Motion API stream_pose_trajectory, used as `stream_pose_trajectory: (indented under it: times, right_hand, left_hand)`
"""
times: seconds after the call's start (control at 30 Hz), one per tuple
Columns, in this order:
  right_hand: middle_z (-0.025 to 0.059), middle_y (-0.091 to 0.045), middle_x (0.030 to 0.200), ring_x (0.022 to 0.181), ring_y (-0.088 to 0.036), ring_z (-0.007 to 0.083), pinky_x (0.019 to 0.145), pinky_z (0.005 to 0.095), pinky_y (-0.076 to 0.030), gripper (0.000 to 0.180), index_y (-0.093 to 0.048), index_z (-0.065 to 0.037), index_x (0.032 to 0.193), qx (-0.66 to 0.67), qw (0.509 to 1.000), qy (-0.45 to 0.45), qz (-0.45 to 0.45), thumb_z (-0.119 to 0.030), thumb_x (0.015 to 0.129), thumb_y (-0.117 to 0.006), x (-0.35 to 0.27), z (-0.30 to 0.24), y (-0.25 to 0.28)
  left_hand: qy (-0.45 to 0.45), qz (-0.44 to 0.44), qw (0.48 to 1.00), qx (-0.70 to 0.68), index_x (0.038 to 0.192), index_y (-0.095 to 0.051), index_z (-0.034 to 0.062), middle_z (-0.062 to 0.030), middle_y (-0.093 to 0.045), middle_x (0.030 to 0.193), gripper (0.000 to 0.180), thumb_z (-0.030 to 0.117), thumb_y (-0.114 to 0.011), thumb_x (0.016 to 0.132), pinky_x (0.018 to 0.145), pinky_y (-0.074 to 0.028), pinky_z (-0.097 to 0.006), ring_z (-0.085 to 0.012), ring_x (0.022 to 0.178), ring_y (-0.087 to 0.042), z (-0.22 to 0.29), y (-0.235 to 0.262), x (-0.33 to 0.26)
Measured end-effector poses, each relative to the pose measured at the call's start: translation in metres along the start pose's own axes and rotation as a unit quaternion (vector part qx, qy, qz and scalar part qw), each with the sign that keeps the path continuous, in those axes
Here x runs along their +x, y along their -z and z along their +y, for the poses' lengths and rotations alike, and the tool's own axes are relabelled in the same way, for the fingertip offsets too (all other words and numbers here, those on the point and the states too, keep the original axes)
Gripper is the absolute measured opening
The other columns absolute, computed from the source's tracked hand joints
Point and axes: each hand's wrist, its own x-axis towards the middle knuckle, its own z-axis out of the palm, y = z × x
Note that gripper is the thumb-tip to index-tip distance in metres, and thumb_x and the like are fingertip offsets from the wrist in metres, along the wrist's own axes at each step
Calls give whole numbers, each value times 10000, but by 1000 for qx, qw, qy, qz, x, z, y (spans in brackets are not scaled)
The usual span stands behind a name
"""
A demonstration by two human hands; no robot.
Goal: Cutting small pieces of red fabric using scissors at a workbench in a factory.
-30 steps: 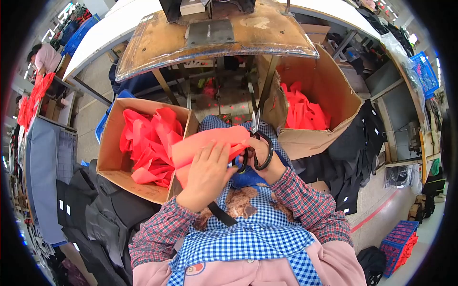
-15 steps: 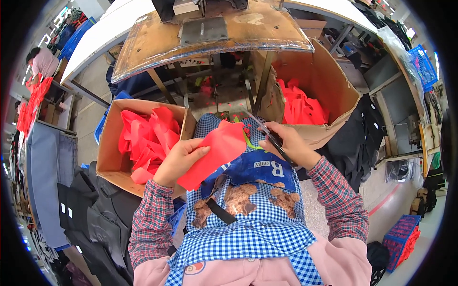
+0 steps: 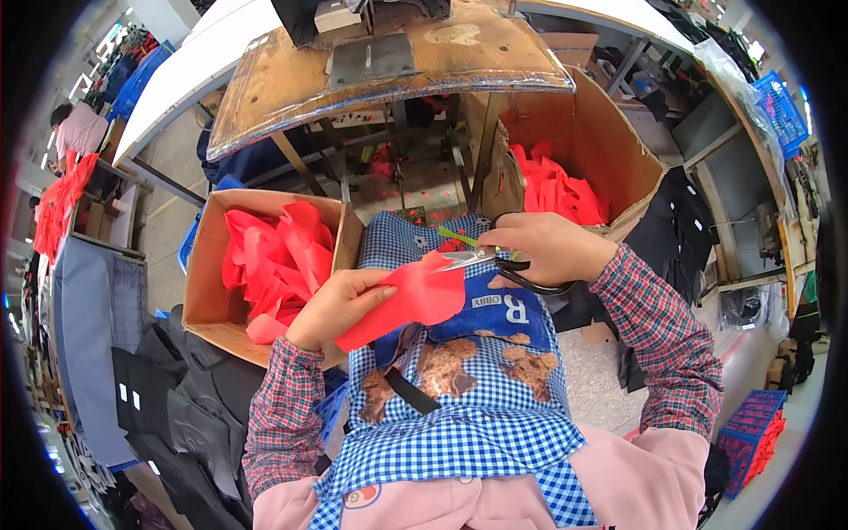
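Worn wooden tabletop (image 3: 477, 66) spans the far side of a crowded workroom, with a white bench (image 3: 225, 53) running off at far left and a co-worker (image 3: 79, 132) in pink beyond it. On the near side of the table, a left cardboard box (image 3: 234, 337) heaped with red cloth (image 3: 274, 256) and a right cardboard box (image 3: 609, 132) holding more of it flank a seated person in a blue-checked apron (image 3: 468, 446). Above the lap, between the boxes, hangs a red fabric piece (image 3: 411, 300), its left end pinched between the thumb and fingers of the left hand (image 3: 340, 305). Closed around the black handles of a pair of scissors (image 3: 488, 253), the right hand (image 3: 552, 243) brings the blades to the piece's far right corner; whether they have bitten through cannot be told. A green strip (image 3: 455, 236) shows just beyond the blades. Trimming that edge appears to be the step in hand. By the look of it, the next squeeze of the handles calls for cloth kept taut from the left, fingertips clear of the blades. Black fabric pieces (image 3: 190, 380) lie at near left.
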Motion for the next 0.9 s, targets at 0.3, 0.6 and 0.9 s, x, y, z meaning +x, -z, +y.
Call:
stream_pose_trajectory:
  times: [0.3, 0.6, 0.9]
  right_hand:
    - [201, -665, 1025, 959, -652, 399, 817, 460, -521, 482, -644, -45, 1167, 57, 998, 1, -34, -467, 935, -667, 3, -4, 5]
    - [228, -680, 964, 939, -660, 415, 797, 480, -516, 454, -645, -32, 1103, 82, 992, -29, -88, -464, 965, -629, 1, -7, 9]
    - [226, -680, 956, 919, -658, 419, 796, 480, -516, 539, -635, -27, 1095, 52, 998, 17, -44, -550, 976, -573, 1, 0, -3]
  left_hand:
    - [-1, 5, 1000, 6, 1243, -653, -30, -95, -729, 1019, 287, 105, -616, 992, 868, -525, -284, -144, 949, -659, 2, 0, 0]
    - [-10, 2, 1000, 12, 1247, -649, -32, -107, -737, 1037, 288, 82, -619, 984, 873, -527, -285, -150, 956, -670, -4, -3, 3]
    - [-12, 3, 1000, 29, 1261, -648, -22, -125, -746, 1027, 298, 81, -617, 983, 863, -530, -285, -154, 938, -678, 1, -7, 5]
